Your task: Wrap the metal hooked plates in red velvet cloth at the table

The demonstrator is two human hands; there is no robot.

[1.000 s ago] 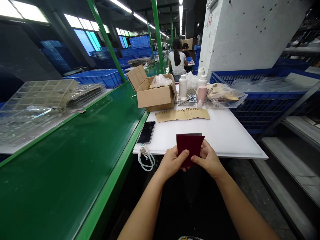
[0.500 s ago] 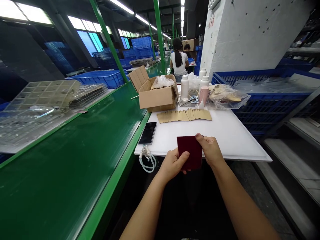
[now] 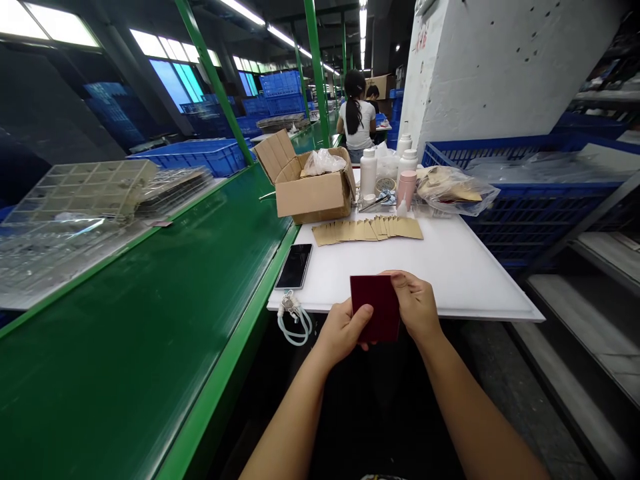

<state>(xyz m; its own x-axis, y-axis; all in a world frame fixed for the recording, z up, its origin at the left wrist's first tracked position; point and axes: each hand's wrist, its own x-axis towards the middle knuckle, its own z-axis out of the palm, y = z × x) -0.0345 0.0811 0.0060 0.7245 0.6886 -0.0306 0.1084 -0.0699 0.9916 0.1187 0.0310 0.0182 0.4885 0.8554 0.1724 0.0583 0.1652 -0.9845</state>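
L hand (image 3: 343, 331) & R hand (image 3: 417, 308) hold dark red card (image 3: 375, 308) at white table (image 3: 465, 280) edge, green conveyor (image 3: 125, 347) beside, blue crates (image 3: 540, 223) right.

The flat square piece (image 3: 375, 308) is a plain dark maroon red, set against the white plastic board (image 3: 465, 280) beneath it. The kraft sleeves (image 3: 367, 230) are an even tan, the cardboard box (image 3: 315, 197) is light brown, the conveyor belt (image 3: 140, 333) is deep green with paler scuffs, the crates (image 3: 545, 220) are bright blue latticework, and the bottle (image 3: 407, 189) is dusty pink
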